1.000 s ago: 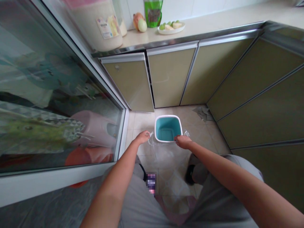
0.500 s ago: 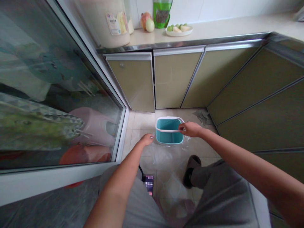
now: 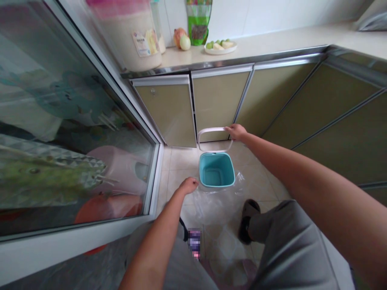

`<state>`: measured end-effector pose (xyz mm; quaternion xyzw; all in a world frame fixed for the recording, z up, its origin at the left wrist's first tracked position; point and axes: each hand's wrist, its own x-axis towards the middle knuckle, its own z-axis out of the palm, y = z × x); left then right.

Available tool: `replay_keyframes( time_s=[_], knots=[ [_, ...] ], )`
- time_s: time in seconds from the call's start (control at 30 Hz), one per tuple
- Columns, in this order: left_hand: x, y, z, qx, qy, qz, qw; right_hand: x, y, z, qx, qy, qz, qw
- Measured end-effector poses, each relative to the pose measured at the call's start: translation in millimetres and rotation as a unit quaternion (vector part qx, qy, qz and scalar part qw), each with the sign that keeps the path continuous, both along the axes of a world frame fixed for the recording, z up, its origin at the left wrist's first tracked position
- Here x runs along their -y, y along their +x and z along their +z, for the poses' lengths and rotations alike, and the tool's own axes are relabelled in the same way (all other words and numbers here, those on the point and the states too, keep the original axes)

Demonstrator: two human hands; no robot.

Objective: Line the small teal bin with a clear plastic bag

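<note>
A teal trash bin (image 3: 216, 171) stands on the tiled floor with its top uncovered. My right hand (image 3: 236, 132) grips the right side of a pale pink rim ring (image 3: 211, 129), which is tilted up behind the bin's far edge. Thin clear plastic film (image 3: 211, 201) lies around the bin's front and sides. At the bin's left edge, my left hand (image 3: 189, 185) is closed, its fingertips close to the film. Whether those fingers pinch the film is too faint to tell.
Low cabinets (image 3: 220, 100) stand behind the bin, under a counter (image 3: 266, 44) with a large container (image 3: 133, 44) and a fruit plate (image 3: 220, 49). A glass door (image 3: 75, 121) borders the left. My slippered foot (image 3: 249, 221) is near the bin's front right.
My right hand has raised the rim ring from the bin's top and moved it up and away, tilting it. The bin's inside now shows. My left hand stays by the left edge.
</note>
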<state>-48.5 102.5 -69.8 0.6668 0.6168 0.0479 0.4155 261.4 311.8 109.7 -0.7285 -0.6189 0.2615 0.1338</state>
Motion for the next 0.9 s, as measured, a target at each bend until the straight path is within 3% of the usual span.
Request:
replay_keyframes(
  time_s=[0.13,0.43,0.53,0.63,0.73,0.83,0.9],
  knots=[
    [-1,-1,2.1,0.000,0.003,0.010,1.000,-3,2,-12,-0.038,0.011,-0.026,0.999],
    [1,4,8.4,-0.012,-0.007,0.024,1.000,-4,6,-18,-0.004,0.062,0.006,0.998],
    [2,6,18.4,-0.061,-0.011,0.043,0.997,14,7,-15,0.002,0.113,-0.008,0.994],
    [1,6,28.5,-0.124,-0.004,0.119,0.985,50,9,-22,0.009,0.186,-0.059,0.981],
    [-2,5,29.2,-0.149,0.005,0.175,0.973,94,19,-53,0.008,0.200,-0.124,0.972],
    [-2,2,17.6,-0.128,0.026,0.194,0.972,132,35,-104,-0.007,0.088,-0.176,0.980],
    [-1,1,7.7,-0.083,0.043,0.211,0.973,150,45,-138,-0.077,-0.017,-0.219,0.972]
  ],
)
